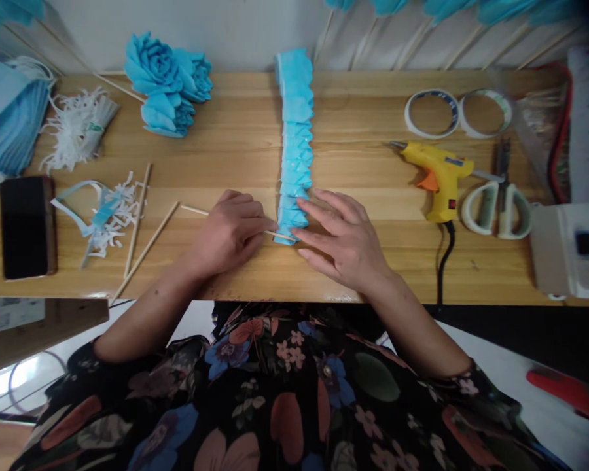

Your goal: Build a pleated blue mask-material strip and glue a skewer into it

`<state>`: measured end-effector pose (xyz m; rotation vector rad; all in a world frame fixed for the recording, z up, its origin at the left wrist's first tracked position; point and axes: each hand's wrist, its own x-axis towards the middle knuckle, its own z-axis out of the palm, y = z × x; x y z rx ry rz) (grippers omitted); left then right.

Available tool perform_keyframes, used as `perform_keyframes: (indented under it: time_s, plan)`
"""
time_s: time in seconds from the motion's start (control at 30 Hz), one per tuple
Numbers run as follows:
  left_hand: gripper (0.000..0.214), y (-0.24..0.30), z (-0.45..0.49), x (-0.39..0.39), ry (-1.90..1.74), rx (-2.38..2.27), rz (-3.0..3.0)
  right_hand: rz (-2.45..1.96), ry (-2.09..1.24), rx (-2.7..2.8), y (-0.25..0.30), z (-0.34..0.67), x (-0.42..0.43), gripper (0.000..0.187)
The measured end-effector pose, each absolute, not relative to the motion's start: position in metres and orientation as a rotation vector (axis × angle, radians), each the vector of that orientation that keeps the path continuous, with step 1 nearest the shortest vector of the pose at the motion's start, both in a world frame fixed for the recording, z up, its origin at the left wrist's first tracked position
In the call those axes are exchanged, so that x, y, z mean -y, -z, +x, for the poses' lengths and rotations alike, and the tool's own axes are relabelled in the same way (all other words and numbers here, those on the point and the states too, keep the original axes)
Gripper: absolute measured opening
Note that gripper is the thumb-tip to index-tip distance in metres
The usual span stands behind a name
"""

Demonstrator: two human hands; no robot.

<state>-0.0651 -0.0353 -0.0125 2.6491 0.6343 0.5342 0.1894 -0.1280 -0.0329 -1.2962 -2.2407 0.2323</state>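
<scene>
While the left hand point(234, 227) grips a thin wooden stick point(195, 210) between curled fingers, the stick's far end lying across the near end of a ruffled blue strip point(296, 147), the right hand point(344, 237) lies spread and unclenched, fingertips on the strip's right edge; strip, one, laid lengthwise on the wooden table point(358, 163) between and beyond the hands; to the left, two loose sticks point(138, 220), their near ends close together; white shreds point(114, 226) with a blue scrap among them; a dark phone point(25, 229), face up; a bundle of white frayed strands point(86, 124); behind these, a cluster of blue paper flowers point(160, 75); to the right, a yellow glue gun point(439, 171) with orange trigger and black cord; scissors point(501, 190) with pale handles, just beside it; beyond them, two tape rolls point(432, 135), side by side, lying flat.
</scene>
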Motion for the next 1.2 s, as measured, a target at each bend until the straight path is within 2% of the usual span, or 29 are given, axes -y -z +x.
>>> perform_keyframes:
  time_s: [0.43,0.63,1.2]
  plan:
    - [0.027,0.015,-0.066,0.035,-0.543,-0.631,2.681,-1.356,-0.204,1.989,0.033,0.2,0.128,0.028]
    - [0.027,0.015,-0.066,0.035,-0.509,-0.654,2.684,-1.302,-0.209,2.088,0.037,0.203,0.129,0.02]
    - [0.026,0.016,-0.066,0.035,-0.513,-0.655,2.699,-1.276,-0.209,2.195,0.037,0.2,0.129,0.018]
